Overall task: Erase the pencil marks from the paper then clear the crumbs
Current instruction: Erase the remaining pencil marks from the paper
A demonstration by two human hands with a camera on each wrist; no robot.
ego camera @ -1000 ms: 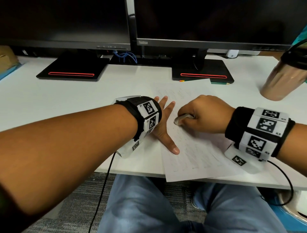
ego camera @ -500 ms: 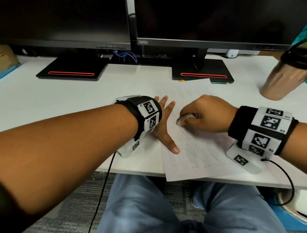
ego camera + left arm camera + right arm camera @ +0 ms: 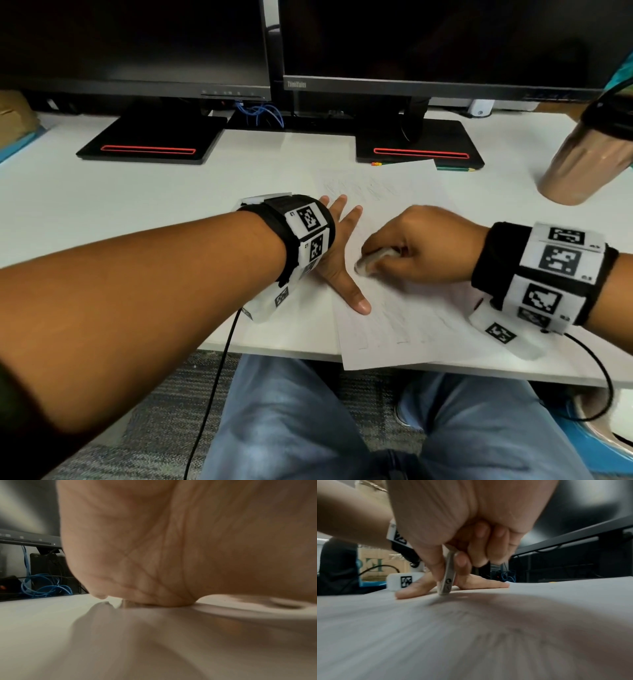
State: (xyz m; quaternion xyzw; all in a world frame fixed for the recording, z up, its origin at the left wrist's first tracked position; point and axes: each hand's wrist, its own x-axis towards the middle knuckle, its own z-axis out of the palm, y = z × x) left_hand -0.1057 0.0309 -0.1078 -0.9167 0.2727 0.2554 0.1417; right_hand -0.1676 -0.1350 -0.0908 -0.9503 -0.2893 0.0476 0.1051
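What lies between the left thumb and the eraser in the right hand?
Only bare paper. The head view shows a narrow strip of sheet between the left hand thumb and the eraser pinched by the right hand; nothing sits in it.

A: What can't you read in the head view?
B: eraser (image 3: 375,261) mostly buried in the right hand (image 3: 419,245), only a smeared pale end shows. Pencil marks on the paper (image 3: 404,318) too faint and blurred to follow.

A: Left wrist view?
B: The left hand (image 3: 171,540) fills it, palm out of focus, fingers hidden. The surface (image 3: 51,635) below it is soft blur.

A: Edges?
B: Copper tumbler (image 3: 582,161) beyond the right hand is cut off by the frame's right edge. Both monitors (image 3: 428,41) lose their tops.

A: Crumbs?
B: Can't tell, too small.
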